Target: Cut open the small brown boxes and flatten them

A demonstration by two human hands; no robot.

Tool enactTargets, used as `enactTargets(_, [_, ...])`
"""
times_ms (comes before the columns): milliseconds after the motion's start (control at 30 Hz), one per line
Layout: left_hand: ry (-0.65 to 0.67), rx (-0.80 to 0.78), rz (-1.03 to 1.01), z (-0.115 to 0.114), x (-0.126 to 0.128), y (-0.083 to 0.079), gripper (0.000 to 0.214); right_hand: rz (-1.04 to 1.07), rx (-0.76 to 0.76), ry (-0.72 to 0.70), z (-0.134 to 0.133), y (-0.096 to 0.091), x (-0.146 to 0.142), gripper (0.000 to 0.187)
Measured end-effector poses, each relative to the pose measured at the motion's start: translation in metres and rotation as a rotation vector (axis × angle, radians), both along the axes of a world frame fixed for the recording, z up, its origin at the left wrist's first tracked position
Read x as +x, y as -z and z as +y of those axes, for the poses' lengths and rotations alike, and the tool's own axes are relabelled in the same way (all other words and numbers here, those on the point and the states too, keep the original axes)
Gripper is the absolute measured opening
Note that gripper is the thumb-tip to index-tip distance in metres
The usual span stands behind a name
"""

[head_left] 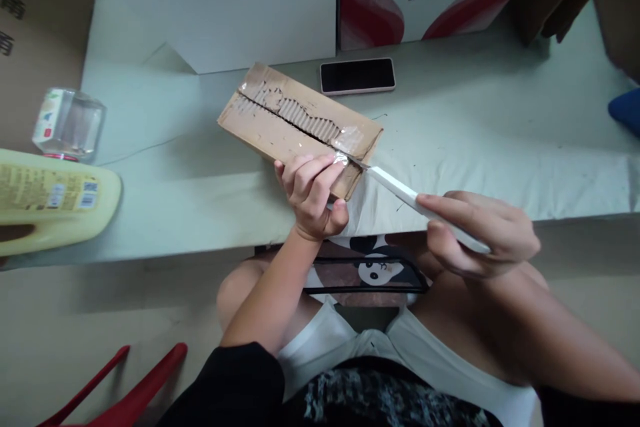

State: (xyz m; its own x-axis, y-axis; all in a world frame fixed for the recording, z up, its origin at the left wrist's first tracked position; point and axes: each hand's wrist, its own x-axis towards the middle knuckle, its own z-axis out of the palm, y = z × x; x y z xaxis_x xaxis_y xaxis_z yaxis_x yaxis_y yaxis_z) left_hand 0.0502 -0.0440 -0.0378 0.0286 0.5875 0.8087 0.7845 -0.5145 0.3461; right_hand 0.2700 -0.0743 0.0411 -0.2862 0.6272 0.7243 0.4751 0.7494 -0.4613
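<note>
A brown cardboard box [280, 127] lies at a slant on the pale table, its top torn along a strip with the corrugation bared. Shiny clear tape clings near both ends of its seam. My left hand [313, 193] is closed over the box's near edge, fingertips pressing on top beside the tape. In my right hand [480, 230] is a white-handled utility knife [400, 190], its handle running up and left. The thin blade touches the box at the seam's right end, close to my left fingertips; whether it is sunk in, I cannot tell.
A phone [357, 75] lies beyond the box. Behind it stand a white panel [250, 7] and a red-and-white carton [440, 13]. At the left are a clear bottle [75, 123] and a yellow jug [65, 200]. The table's front edge runs under my forearms.
</note>
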Motion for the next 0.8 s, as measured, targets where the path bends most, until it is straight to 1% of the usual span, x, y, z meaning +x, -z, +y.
enactTargets(67, [-0.02, -0.003, -0.004, -0.0004, -0.0001, 0.0008, 0.058, 0.058, -0.015, -0.006, 0.003, 0.0017, 0.002, 0.04])
enactTargets(133, [0.002, 0.009, -0.024, -0.0004, -0.0003, 0.0012, 0.056, 0.074, -0.012, -0.015, 0.0044, 0.0027, 0.0033, 0.039])
enactTargets(267, [0.06, 0.02, -0.05, 0.0003, -0.0009, 0.001, 0.051, 0.025, -0.016, -0.046, 0.0024, 0.0036, 0.0007, 0.041])
enactTargets(333, [0.066, 0.021, -0.048, 0.0002, -0.0011, 0.0007, 0.05, -0.02, -0.017, -0.043, 0.0006, 0.0037, -0.0016, 0.042])
enactTargets(433, [-0.011, 0.005, 0.0, -0.0004, -0.0007, 0.0004, 0.055, -0.052, 0.01, -0.025, -0.0004, 0.0039, -0.0034, 0.043])
enactTargets(533, [-0.088, -0.012, 0.043, -0.0006, 0.0001, -0.0001, 0.063, -0.057, 0.007, -0.026, 0.0006, 0.0038, -0.0029, 0.043])
enactTargets(667, [-0.053, 0.054, 0.035, 0.0003, 0.0013, -0.0015, 0.057, -0.074, -0.014, -0.021, 0.0014, 0.0035, -0.0021, 0.041])
enactTargets(800, [-0.086, 0.052, 0.056, 0.0013, 0.0024, -0.0031, 0.059, -0.046, -0.045, 0.009, 0.0002, 0.0043, -0.0046, 0.037])
